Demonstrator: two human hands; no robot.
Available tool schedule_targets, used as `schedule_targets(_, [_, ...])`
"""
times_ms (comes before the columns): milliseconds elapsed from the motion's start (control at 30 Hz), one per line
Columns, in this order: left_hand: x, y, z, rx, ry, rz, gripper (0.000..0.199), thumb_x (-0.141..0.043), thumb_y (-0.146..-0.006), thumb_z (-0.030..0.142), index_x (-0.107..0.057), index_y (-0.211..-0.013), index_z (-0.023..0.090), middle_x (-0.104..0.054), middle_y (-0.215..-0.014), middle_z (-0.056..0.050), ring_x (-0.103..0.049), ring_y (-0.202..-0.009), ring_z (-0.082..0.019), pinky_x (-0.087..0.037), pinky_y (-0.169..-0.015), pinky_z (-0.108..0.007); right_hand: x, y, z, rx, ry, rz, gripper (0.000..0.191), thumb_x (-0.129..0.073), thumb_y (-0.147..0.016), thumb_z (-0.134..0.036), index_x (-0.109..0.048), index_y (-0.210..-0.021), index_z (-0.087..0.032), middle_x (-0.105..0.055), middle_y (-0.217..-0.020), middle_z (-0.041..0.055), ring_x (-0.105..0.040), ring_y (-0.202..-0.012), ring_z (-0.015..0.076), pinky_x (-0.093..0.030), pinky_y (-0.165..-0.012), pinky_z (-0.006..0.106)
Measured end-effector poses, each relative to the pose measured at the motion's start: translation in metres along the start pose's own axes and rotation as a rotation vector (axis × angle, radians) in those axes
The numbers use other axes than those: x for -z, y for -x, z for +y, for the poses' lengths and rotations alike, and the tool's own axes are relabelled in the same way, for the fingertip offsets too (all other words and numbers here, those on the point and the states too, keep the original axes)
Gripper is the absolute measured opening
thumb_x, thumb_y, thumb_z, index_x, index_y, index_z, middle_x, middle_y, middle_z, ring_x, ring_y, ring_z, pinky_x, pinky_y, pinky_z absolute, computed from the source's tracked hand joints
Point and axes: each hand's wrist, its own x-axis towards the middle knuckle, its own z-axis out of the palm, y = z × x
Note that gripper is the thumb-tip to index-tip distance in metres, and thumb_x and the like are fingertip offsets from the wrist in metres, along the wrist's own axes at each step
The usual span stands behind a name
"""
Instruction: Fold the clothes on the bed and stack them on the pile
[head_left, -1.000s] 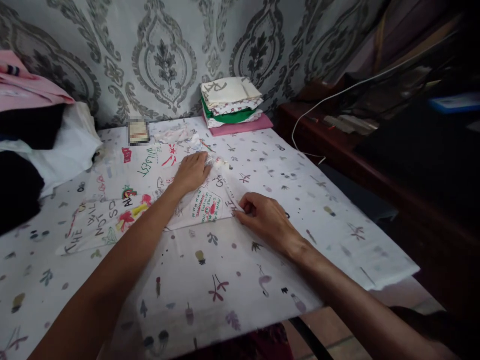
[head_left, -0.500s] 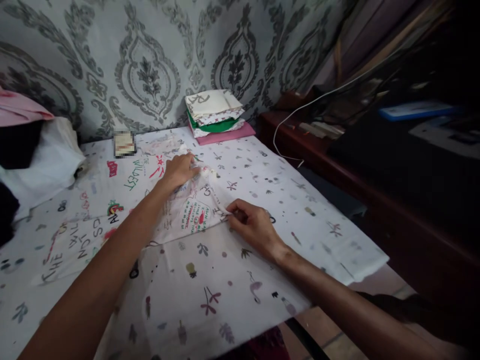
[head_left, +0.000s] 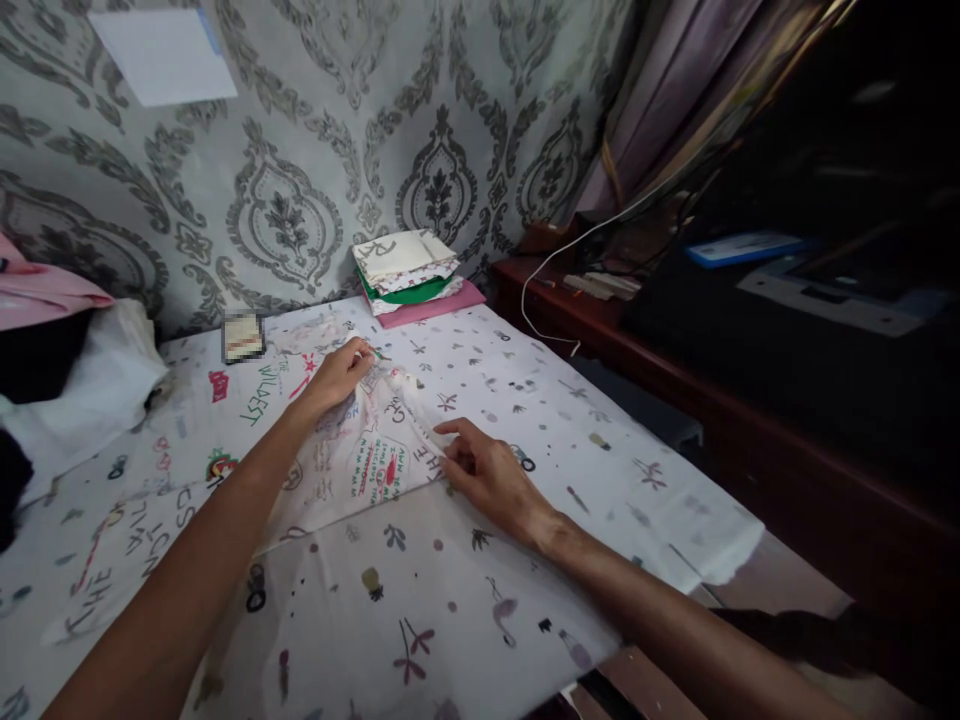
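Observation:
A thin white garment covered in coloured handwriting and drawings lies spread on the table, its right part folded over on itself. My left hand is closed on the garment's far edge, its fingertips pinching the fabric. At the right edge of the folded part is my right hand, thumb and forefinger parted beside the cloth. Its other fingers curl inward, and nothing shows between them. My left forearm hides some of the garment's middle.
A patterned white sheet covers the table. Folded clothes are stacked at the back, near a small dark-framed object with a blurred face. Heaped clothes lie at the left. Right of the table stands a dark red desk with a white cable.
My right thumb and forefinger have parted from the garment's edge, which they were pinching. My left hand keeps its hold. The view has tilted up, showing a white sheet on the wall.

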Motion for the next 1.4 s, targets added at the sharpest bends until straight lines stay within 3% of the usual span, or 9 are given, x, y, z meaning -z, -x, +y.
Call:
schedule_targets(167, [0.023,-0.006,-0.002,0.077,0.008,-0.259,0.047,-0.056,-0.083,0.062,-0.062,-0.110,0.025,-0.067,-0.107,-0.007,-0.062,-0.094,-0.024,-0.044,-0.073,-0.029,0.002,0.000,-0.002,-0.030,0.019,-0.010,0.032,-0.050,-0.083,-0.024,-0.057,-0.114,-0.021,-0.065,-0.071,-0.0028,-0.057,-0.063,0.0142,-0.043,-0.064,0.029])
schedule_targets(233, [0.035,-0.010,-0.004,0.121,0.019,-0.403,0.051,-0.068,-0.072,0.056,-0.063,-0.113,0.026,-0.068,-0.109,-0.008,-0.062,-0.098,-0.026,-0.045,-0.074,-0.029,0.003,0.000,-0.003,-0.036,0.035,-0.012,0.030,-0.049,-0.083,-0.023,-0.058,-0.112,-0.021,-0.065,-0.071,-0.0031,-0.058,-0.063,0.0142,-0.042,-0.064,0.028])
schedule_targets(333, [0.041,-0.016,-0.008,0.085,0.028,-0.511,0.035,-0.071,-0.065,0.043,-0.065,-0.092,0.022,-0.067,-0.090,-0.004,-0.062,-0.087,-0.023,-0.043,-0.071,-0.028,0.004,0.000,-0.003,-0.037,0.063,-0.007,0.029,-0.048,-0.082,-0.022,-0.059,-0.109,-0.021,-0.065,-0.070,-0.0032,-0.057,-0.062,0.0141,-0.041,-0.063,0.028])
schedule_targets(433, [0.032,-0.019,-0.014,0.027,-0.019,-0.412,0.023,-0.063,-0.068,0.042,-0.055,-0.070,0.021,-0.053,-0.066,0.001,-0.053,-0.068,-0.018,-0.037,-0.062,-0.028,0.004,0.000,-0.003,-0.016,0.092,-0.013,0.027,-0.047,-0.081,-0.021,-0.061,-0.104,-0.021,-0.063,-0.068,-0.0027,-0.055,-0.059,0.0135,-0.039,-0.060,0.028])
schedule_targets(600, [0.024,-0.018,-0.020,0.012,-0.156,-0.258,0.028,-0.061,-0.072,0.049,-0.058,-0.072,0.021,-0.053,-0.066,0.001,-0.049,-0.067,-0.017,-0.034,-0.061,-0.028,0.005,0.001,-0.004,0.030,0.126,-0.017,0.025,-0.046,-0.081,-0.021,-0.064,-0.099,-0.022,-0.061,-0.066,-0.0023,-0.049,-0.054,0.0123,-0.037,-0.056,0.027])
schedule_targets(867, [0.072,0.007,-0.029,0.165,-0.083,-0.507,0.040,-0.068,-0.066,0.057,-0.061,-0.085,0.023,-0.059,-0.075,-0.002,-0.053,-0.067,-0.019,-0.035,-0.057,-0.028,0.005,-0.001,-0.003,0.035,0.132,-0.018,0.025,-0.048,-0.082,-0.024,-0.067,-0.098,-0.022,-0.061,-0.065,-0.0019,-0.049,-0.053,0.0123,-0.038,-0.055,0.027])
schedule_targets(1100, [0.066,0.028,-0.055,0.083,-0.085,-0.294,0.034,-0.063,-0.067,0.054,-0.051,-0.072,0.022,-0.044,-0.060,0.005,-0.043,-0.060,-0.015,-0.033,-0.059,-0.027,0.010,0.000,-0.009,0.011,0.212,-0.035,0.022,-0.050,-0.083,-0.025,-0.069,-0.093,-0.022,-0.066,-0.070,0.0000,-0.056,-0.059,0.0146,-0.041,-0.059,0.028])
schedule_targets(1233, [0.064,0.038,-0.057,0.069,-0.151,-0.222,0.035,-0.062,-0.071,0.055,-0.058,-0.082,0.022,-0.046,-0.061,0.004,-0.045,-0.061,-0.016,-0.033,-0.059,-0.028,0.013,-0.040,-0.025,0.064,0.410,0.017,0.021,-0.050,-0.088,-0.028,-0.069,-0.095,-0.020,-0.071,-0.095,0.0062,-0.062,-0.076,0.0186,-0.044,-0.068,0.031])
schedule_targets(1400, [0.063,0.048,-0.056,0.109,-0.223,-0.147,0.040,-0.065,-0.070,0.053,-0.063,-0.095,0.022,-0.057,-0.071,0.002,-0.053,-0.069,-0.019,-0.037,-0.063,-0.029,-0.014,-0.137,-0.050,0.006,0.654,-0.111,0.027,-0.045,-0.096,-0.027,-0.071,-0.095,-0.020,-0.071,-0.114,0.0094,-0.064,-0.104,0.0243,-0.045,-0.079,0.032])
